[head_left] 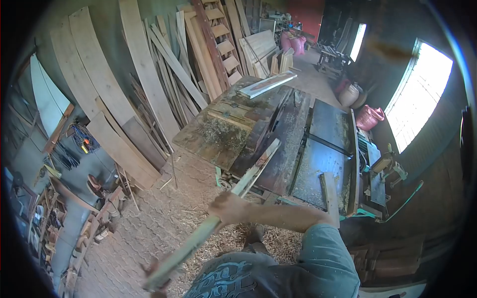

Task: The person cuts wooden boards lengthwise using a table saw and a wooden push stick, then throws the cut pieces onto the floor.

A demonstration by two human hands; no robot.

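Observation:
A long, narrow wooden strip [198, 233] runs slantwise from the lower left up to the saw table [233, 161], its far end over the table's near part. My right hand [229, 207] is wrapped round the strip near its middle, just short of the table edge. At the strip's near end, low on the left, my left hand [158, 273] grips it; this hand is partly blurred and partly hidden behind the wood. Beyond the strip's far end, a dark upright piece [256, 135] stands on the dusty tabletop.
Tall boards [144, 64] lean along the left wall. Another board [268, 84] lies on the table's far end, and a short wood piece [329, 196] rests at its near right. Shavings [283, 243] cover the floor by my feet. A pink sack [368, 117] stands beyond the table's right side.

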